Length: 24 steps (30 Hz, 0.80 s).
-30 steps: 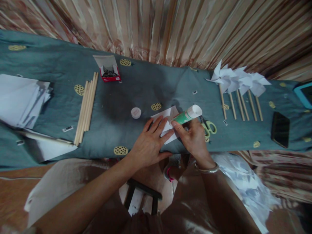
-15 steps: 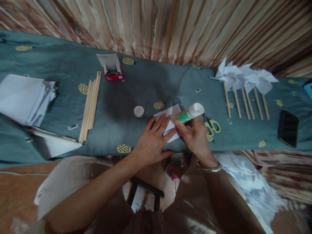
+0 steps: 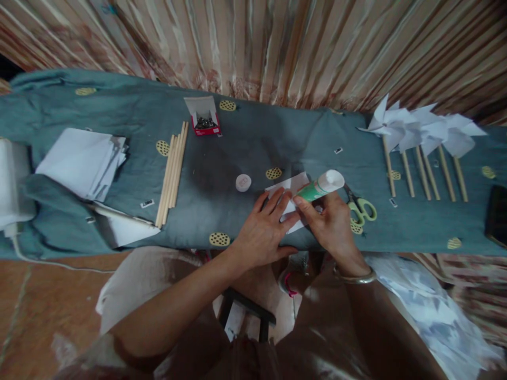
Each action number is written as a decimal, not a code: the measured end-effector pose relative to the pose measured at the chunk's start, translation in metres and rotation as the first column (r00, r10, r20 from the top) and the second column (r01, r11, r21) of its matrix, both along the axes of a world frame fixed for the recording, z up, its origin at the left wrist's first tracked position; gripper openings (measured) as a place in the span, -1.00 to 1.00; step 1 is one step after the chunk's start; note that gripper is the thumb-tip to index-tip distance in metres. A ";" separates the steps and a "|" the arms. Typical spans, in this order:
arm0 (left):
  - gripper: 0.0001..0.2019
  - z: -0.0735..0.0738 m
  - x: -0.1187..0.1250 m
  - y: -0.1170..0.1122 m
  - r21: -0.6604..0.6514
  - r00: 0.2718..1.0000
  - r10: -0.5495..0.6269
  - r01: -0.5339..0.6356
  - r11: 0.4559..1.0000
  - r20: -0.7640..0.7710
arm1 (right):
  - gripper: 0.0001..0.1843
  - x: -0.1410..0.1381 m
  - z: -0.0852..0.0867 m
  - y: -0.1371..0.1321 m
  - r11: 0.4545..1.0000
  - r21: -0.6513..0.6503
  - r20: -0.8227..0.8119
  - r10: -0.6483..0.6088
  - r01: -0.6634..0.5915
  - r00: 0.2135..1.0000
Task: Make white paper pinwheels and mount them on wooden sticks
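A small sheet of white paper [image 3: 295, 183] lies on the table's green cloth near the front edge. My left hand [image 3: 263, 232] rests flat on its left part with fingers spread. In my right hand [image 3: 330, 219] is a green and white glue stick [image 3: 320, 186], tilted, its lower end down at the paper; the tip is hidden by my fingers. A round white cap [image 3: 243, 182] sits to the left of the paper. Green-handled scissors [image 3: 360, 209] lie just right of my right hand, their blades partly hidden.
Wooden sticks [image 3: 172, 174] and a paper stack [image 3: 81, 161] lie to the left. An open red box of metal pieces [image 3: 206, 124] stands behind. Paper pinwheels on sticks [image 3: 425, 129] are at the right, a dark phone [image 3: 497, 214] at the far edge.
The view has shifted left, so everything appears farther right and a white object with a cord shows at the left edge. My hands keep nearly the same pose on the paper and glue stick.
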State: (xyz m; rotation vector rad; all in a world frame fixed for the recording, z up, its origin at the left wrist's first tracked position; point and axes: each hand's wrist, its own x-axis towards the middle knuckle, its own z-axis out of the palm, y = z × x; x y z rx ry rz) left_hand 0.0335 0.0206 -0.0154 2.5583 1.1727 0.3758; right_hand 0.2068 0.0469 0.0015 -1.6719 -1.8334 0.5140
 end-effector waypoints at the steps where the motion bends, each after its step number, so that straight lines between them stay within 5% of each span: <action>1: -0.21 -0.001 0.000 0.000 0.005 1.000 0.001 -0.001 1.000 0.003 | -0.59 0.000 0.000 0.000 1.000 0.001 0.001 0.007 -0.007 1.000; 24: -0.21 0.001 0.000 0.002 -0.018 1.000 0.008 -0.008 1.000 0.007 | -0.63 -0.001 0.002 -0.004 0.999 -0.027 -0.032 0.046 -0.047 0.998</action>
